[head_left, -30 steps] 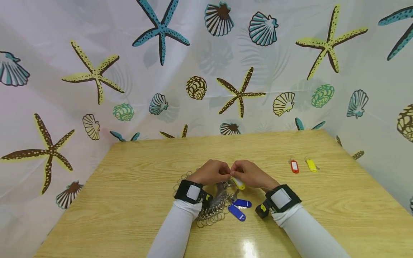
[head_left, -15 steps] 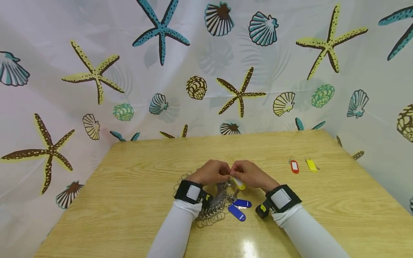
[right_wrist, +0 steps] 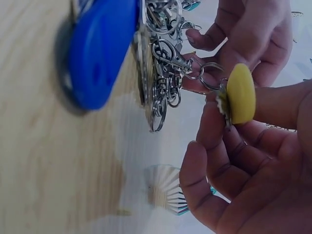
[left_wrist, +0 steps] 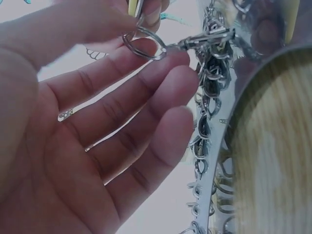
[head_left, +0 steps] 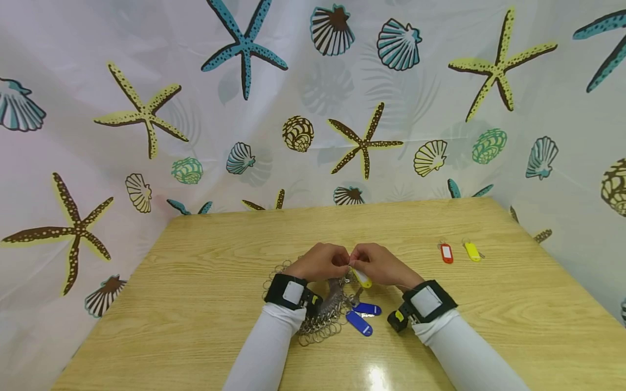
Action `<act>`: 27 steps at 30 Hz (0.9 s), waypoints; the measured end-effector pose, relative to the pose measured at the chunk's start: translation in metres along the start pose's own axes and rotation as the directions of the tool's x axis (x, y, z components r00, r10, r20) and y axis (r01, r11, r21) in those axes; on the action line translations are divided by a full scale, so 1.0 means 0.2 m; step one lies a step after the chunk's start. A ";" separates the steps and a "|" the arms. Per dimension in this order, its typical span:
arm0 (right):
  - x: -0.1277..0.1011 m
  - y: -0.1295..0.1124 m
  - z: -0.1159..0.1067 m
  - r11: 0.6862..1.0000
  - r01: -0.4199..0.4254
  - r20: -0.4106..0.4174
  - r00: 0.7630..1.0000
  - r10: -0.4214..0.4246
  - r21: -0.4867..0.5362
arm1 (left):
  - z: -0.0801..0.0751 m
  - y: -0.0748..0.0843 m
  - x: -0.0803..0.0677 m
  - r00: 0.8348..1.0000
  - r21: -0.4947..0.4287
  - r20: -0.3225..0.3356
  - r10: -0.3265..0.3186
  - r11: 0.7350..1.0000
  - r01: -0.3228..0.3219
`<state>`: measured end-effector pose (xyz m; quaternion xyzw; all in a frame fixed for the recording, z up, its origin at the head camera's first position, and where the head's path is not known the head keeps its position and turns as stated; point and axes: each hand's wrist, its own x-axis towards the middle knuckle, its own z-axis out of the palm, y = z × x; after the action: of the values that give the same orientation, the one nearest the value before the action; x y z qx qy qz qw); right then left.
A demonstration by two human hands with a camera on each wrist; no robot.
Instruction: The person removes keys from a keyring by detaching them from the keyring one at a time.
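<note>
Seashell-print curtains back the wooden table (head_left: 195,282) at frame centre, where the left hand (head_left: 320,262) pinches a split ring (left_wrist: 144,45) joined to the pile of key rings (head_left: 325,320). Beside it, the right hand (head_left: 379,264) pinches a yellow tag (right_wrist: 241,95).

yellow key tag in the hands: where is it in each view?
Head: yellow key tag at centre, under the right hand.
Left wrist: only a yellow sliver at the top edge.
Right wrist: upper right, pinched in the fingers.
Shared landmark: pile of metal key rings.
</note>
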<state>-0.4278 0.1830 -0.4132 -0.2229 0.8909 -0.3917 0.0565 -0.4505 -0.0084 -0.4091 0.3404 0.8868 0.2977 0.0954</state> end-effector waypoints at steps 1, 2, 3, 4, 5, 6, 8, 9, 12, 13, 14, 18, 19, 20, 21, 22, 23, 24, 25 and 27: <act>0.00 0.00 0.00 1.000 -0.002 -0.002 1.000 0.002 -0.004 | 0.00 0.00 0.00 1.000 -0.007 0.001 0.005 1.000 -0.005; 0.00 0.00 0.00 1.000 -0.002 -0.005 1.000 0.002 -0.006 | 0.00 0.00 0.00 1.000 -0.012 0.003 0.008 1.000 -0.008; 0.00 0.00 0.00 1.000 -0.002 -0.007 1.000 0.002 -0.007 | -0.01 0.00 -0.01 1.000 -0.015 0.004 0.010 1.000 -0.010; 0.00 0.00 0.00 1.000 -0.001 -0.008 1.000 0.001 -0.007 | -0.01 0.00 -0.01 1.000 -0.015 0.003 0.013 1.000 -0.013; 0.00 0.00 0.00 1.000 -0.001 -0.011 1.000 0.001 -0.007 | -0.01 0.01 -0.01 1.000 -0.007 0.001 0.014 1.000 -0.014; 0.00 0.00 0.00 1.000 0.000 -0.011 1.000 0.000 -0.005 | -0.01 0.00 -0.01 1.000 -0.004 0.001 0.015 1.000 -0.015; 0.00 0.00 0.00 1.000 0.003 -0.013 1.000 -0.003 -0.003 | -0.01 0.00 -0.01 1.000 0.005 0.003 0.015 1.000 -0.015; 0.00 0.00 0.00 1.000 0.004 -0.014 1.000 -0.004 0.000 | -0.01 0.00 -0.01 1.000 0.009 0.007 0.014 1.000 -0.014; -0.01 0.00 0.00 1.000 0.010 -0.014 1.000 -0.010 0.004 | -0.01 0.00 -0.01 1.000 0.010 0.021 -0.001 1.000 0.001; -0.01 0.00 0.00 1.000 0.010 -0.014 1.000 -0.009 0.004 | -0.01 0.00 -0.01 1.000 0.008 0.026 -0.008 1.000 0.008; -0.01 0.00 0.00 1.000 0.008 -0.013 1.000 -0.008 0.003 | -0.01 0.00 -0.01 0.999 0.001 0.031 -0.015 1.000 0.015; 0.00 0.00 0.00 1.000 0.011 -0.017 1.000 -0.011 -0.005 | -0.01 0.00 -0.01 0.999 -0.011 0.035 -0.022 1.000 0.023; 0.00 0.00 0.00 1.000 0.012 -0.016 1.000 -0.012 -0.006 | -0.01 0.00 -0.01 0.999 -0.012 0.035 -0.022 1.000 0.022; 0.00 0.01 0.00 1.000 0.013 -0.016 1.000 -0.013 -0.006 | -0.01 0.01 -0.01 0.999 -0.012 0.033 -0.020 1.000 0.021; 0.00 0.01 0.00 1.000 0.018 -0.015 1.000 -0.018 -0.008 | -0.01 0.01 -0.01 0.999 -0.012 0.032 -0.019 1.000 0.020; 0.00 0.01 0.00 1.000 0.017 -0.014 1.000 -0.017 -0.008 | -0.01 0.01 -0.01 0.999 -0.013 0.031 -0.020 1.000 0.020; 0.00 0.01 0.00 1.000 0.022 -0.011 1.000 -0.022 -0.005 | -0.01 0.01 -0.01 0.999 -0.015 0.031 -0.020 1.000 0.020; 0.00 0.01 0.00 1.000 0.026 -0.008 1.000 -0.026 -0.001 | -0.01 0.01 -0.01 0.999 -0.018 0.032 -0.021 1.000 0.022; 0.00 0.01 0.00 1.000 0.028 -0.004 1.000 -0.027 0.002 | -0.01 0.00 -0.01 0.999 -0.020 0.034 -0.021 1.000 0.022; 0.00 0.01 0.00 1.000 0.030 0.000 1.000 -0.030 0.004 | -0.01 0.00 -0.01 0.999 -0.029 0.040 -0.023 0.999 0.024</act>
<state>-0.4289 0.1849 -0.4146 -0.2360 0.8867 -0.3943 0.0510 -0.4497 -0.0104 -0.4083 0.3345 0.8842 0.3028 0.1213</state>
